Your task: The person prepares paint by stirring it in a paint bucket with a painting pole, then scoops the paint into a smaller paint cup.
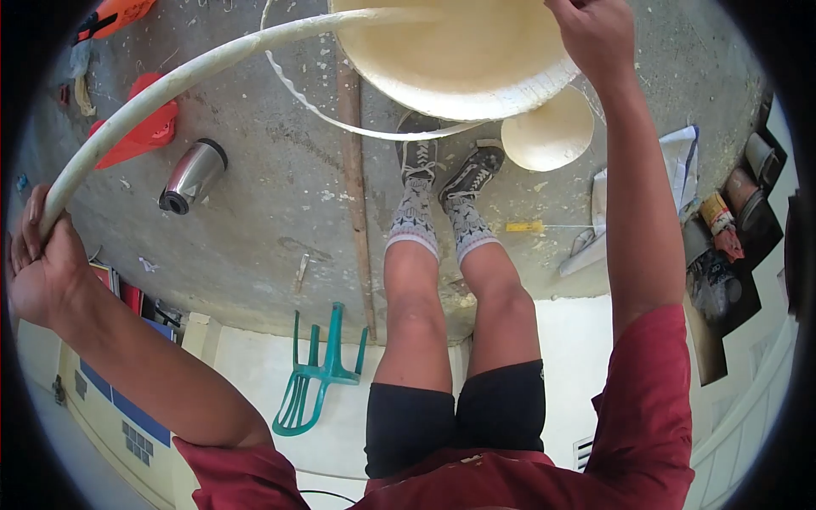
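My left hand (47, 263) is wrapped round the near end of a long whitish pipe (187, 76), which looks curved in this view. The pipe's far end reaches into a large white bucket (459, 106) holding a cream-coloured mixture (459, 51). At the bucket's right side, my right hand (595, 34) is closed, seemingly over the rim. The top of the picture cuts off part of its fingers. The bucket's thin white handle (319, 115) hangs out to the left. Beside the bucket sits a smaller round cream-coloured container (548, 132), partly behind it.
A wooden pole (353, 170) lies on the concrete floor left of my shoes (472, 170). Further left are a metal flask (194, 176) and a red plastic item (140, 127). A green chair (319, 374) is behind me. A white sack (633, 195) and a yellow tag (524, 227) lie right.
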### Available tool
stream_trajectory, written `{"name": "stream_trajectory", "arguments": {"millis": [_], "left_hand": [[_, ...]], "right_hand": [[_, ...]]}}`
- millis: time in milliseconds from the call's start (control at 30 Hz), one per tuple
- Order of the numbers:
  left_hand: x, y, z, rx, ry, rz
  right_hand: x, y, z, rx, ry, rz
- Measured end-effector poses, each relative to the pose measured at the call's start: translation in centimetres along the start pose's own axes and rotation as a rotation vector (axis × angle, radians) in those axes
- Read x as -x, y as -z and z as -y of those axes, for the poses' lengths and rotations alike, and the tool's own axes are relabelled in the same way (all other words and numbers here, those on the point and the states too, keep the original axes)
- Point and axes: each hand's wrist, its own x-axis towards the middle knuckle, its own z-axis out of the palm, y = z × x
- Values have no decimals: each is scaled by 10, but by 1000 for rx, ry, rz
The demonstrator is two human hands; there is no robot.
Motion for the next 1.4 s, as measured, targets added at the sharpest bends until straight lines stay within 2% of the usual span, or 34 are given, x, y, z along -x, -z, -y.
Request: {"name": "stream_trajectory", "arguments": {"millis": [67, 133, 267, 333, 433, 633, 733, 867, 967, 1033, 1067, 1133, 1233, 1400], "left_hand": [[1, 2, 6, 47, 22, 25], [-4, 6, 17, -68, 5, -431], [-17, 48, 15, 100, 142, -346], [-19, 53, 15, 144, 147, -366], [-25, 57, 15, 90, 167, -401], [-54, 63, 27, -5, 144, -527], [-67, 84, 29, 13, 184, -562], [-69, 97, 27, 103, 210, -431], [-66, 79, 33, 67, 178, -444], [-57, 45, 45, -145, 102, -662], [-63, 58, 43, -144, 97, -664], [-78, 89, 41, 12, 166, -499], [-83, 91, 49, -9, 179, -592], [-68, 76, 54, -67, 115, -602]], "right_hand": [[3, 9, -2, -16, 8, -28], [9, 17, -7, -89, -6, -92], [23, 27, -22, -40, 0, -111], [27, 23, -39, -200, 3, -90], [34, 22, -41, -59, 0, -41], [40, 16, -31, 1, 66, 0], [42, 12, -36, -66, 148, -86], [52, 16, -36, -46, 145, -78], [57, 18, -34, 2, 153, -44], [61, 18, -32, 27, 181, 3], [63, 17, -32, 25, 186, 4], [67, 15, -33, 28, 202, 25], [75, 12, -31, 7, 180, 24], [88, 0, -22, 27, 149, 59]]}}
